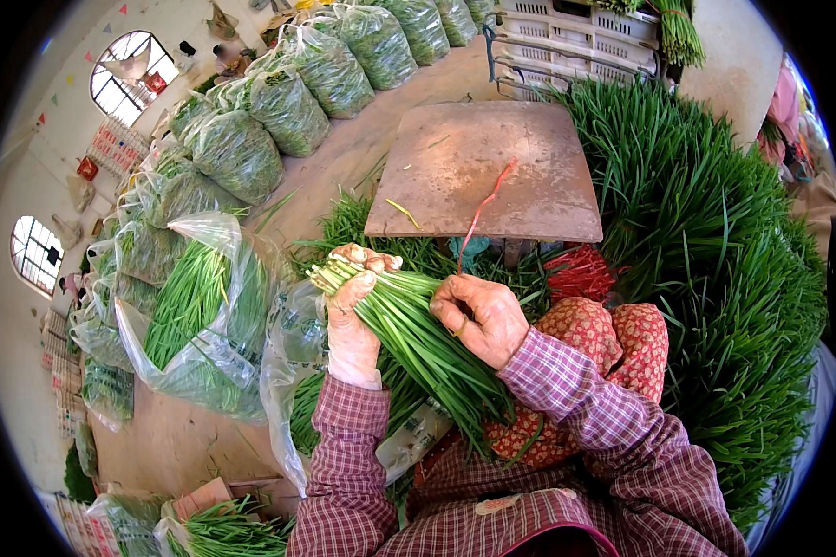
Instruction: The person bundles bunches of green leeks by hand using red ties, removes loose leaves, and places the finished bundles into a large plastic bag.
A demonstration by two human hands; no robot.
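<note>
A bunch of green chives lies slantwise in front of me, pale stem ends at the upper left and leaf tips toward my lap. My left hand is closed around the stem end, with the fingers over the top and the thumb in front. Beside the bunch's right side, my right hand is closed in a pinch. A thin red tie runs up from its fingers, and the far end shows over the board. The tie's lower end is hidden in the hand.
Ahead stands a worn brown board with scraps on it. Red ties lie in a pile below its right edge. Loose chives are heaped on my right. Filled plastic bags line the left, with an open bag nearer. White crates are stacked behind.
</note>
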